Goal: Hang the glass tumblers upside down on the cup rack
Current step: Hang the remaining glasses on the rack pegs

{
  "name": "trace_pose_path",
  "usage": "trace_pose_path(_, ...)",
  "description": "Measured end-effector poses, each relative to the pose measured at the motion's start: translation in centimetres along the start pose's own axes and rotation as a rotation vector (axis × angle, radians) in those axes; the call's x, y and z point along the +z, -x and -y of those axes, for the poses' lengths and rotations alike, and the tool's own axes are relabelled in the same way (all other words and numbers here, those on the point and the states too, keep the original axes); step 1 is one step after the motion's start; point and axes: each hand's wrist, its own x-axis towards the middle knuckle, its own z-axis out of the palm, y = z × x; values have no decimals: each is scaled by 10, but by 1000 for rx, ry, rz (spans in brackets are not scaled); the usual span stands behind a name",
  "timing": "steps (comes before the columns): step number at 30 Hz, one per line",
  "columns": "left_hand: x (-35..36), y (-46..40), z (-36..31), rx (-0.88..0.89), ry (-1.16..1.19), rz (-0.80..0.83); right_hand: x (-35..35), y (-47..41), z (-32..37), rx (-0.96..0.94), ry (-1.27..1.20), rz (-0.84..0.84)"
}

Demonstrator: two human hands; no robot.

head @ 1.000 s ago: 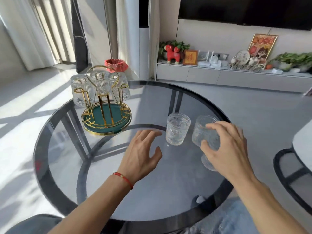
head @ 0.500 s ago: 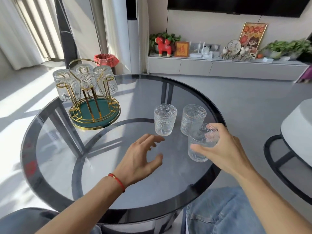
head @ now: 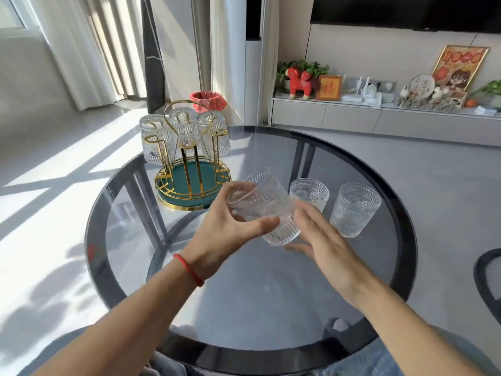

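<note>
A clear ribbed glass tumbler (head: pixel 260 206) is held tilted above the round glass table (head: pixel 90 240), with my left hand (head: pixel 225 232) wrapped around it. My right hand (head: pixel 322 240) is next to the tumbler's base, its fingers straight and spread. Two more tumblers stand upright on the table, one (head: pixel 309 193) just behind my hands and one (head: pixel 353 210) to the right. The gold wire cup rack (head: pixel 189 172) with a green base stands at the table's far left. Three tumblers hang upside down on its far side, the nearest at its left (head: pixel 155 142).
A bin with a red liner (head: pixel 208 100) stands on the floor beyond the rack. A low cabinet (head: pixel 352 119) with ornaments runs along the far wall. A dark chair frame (head: pixel 488 278) sits at the right edge. Curtains hang at the left.
My right hand carried the tumbler leftward and my left hand has closed on it. The right fingers have spread away from the glass. The view has shifted right.
</note>
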Motion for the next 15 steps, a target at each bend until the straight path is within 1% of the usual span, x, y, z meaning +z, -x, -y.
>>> trace_pose_path(2, -13, -9, -2, -39, 90, -31, 19, -15, 4, 41, -174, 57)
trace_pose_path(4, -22, -15, -2, -53, 129, -42, 33, -31, 5, 24, -260, 36)
trace_pose_path(5, -27, -19, -1, -48, 110, -51, 37, -38, 7, 22, -291, 0)
trace_pose_path(7, -36, -27, -1, -32, 0, -70, 40, -54, 12, 26, -320, -72)
trace_pose_path(9, -47, -36, 2, -8, -162, -75, 40, -70, 22, -19, -238, -139)
trace_pose_path(10, -54, -40, 5, 8, -279, -86, 40, -79, 30, -59, -127, -192)
trace_pose_path(12, -70, -45, 16, 37, -628, -136, 38, -97, 47, -151, 105, -321)
trace_pose_path(14, -85, -47, 30, 61, -982, -131, 34, -117, 63, -224, 215, -416)
trace_pose_path(15, -91, -48, 37, 57, -1093, -104, 33, -127, 71, -243, 236, -446)
